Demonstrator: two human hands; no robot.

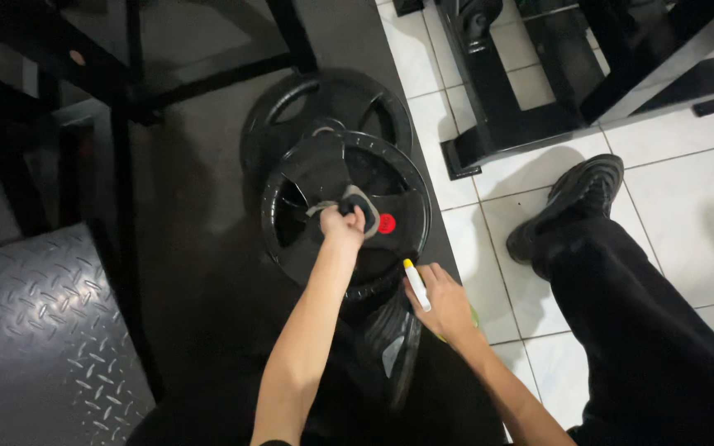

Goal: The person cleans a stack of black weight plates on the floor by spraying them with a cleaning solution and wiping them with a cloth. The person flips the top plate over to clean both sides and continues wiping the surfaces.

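the left hand (343, 225) sits near the middle of the frame, closed around a grey cloth (360, 206) pressed on the hub of the top weight plate (345, 211). three black weight plates show: that top one lying flat, a second plate (324, 103) partly under it toward the upper middle, and a third plate (398, 343) standing on edge at the lower middle. the right hand (444, 301), just right of centre, grips one spray bottle (416, 285) with a yellow tip and white nozzle, held at the top plate's lower right rim. one black shoe (568, 206) rests on the white tiled floor (687, 198) at right. one diamond-plate platform (35, 330) fills the lower left.
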